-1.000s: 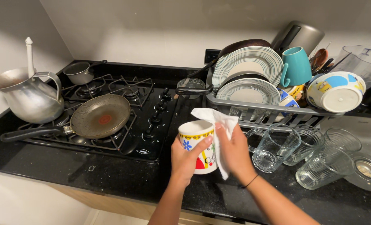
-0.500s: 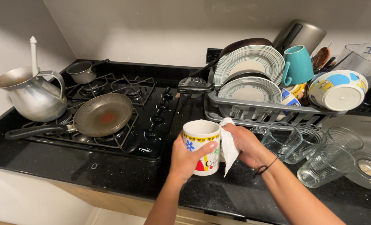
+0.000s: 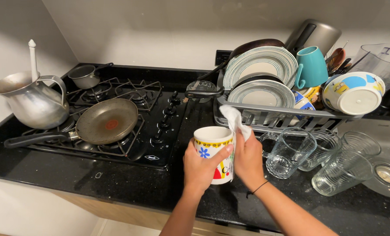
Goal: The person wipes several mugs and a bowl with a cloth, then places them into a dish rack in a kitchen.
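Just in front of the dish rack point(image 3: 265, 114), over the black counter point(image 3: 116, 183), I've got the mug point(image 3: 213, 153) upright in my left hand point(image 3: 202, 168), fingers wrapped tight around its painted side. A second ago the white cloth point(image 3: 236, 124) was draped over the rim with my right hand on top; now my right hand point(image 3: 248, 159) has slid down to the mug's right side and presses the cloth flat against the wall, so the mouth shows open and the wiping has moved from rim to outside. Both hands are clamped, left on the mug, right on the cloth against it. My forearms come up from below, wrists bent inward, thumbs toward me. Right of the mug stand clear glasses point(image 3: 291, 150); left of it sits the stove point(image 3: 129, 113) with a frying pan point(image 3: 105, 121).
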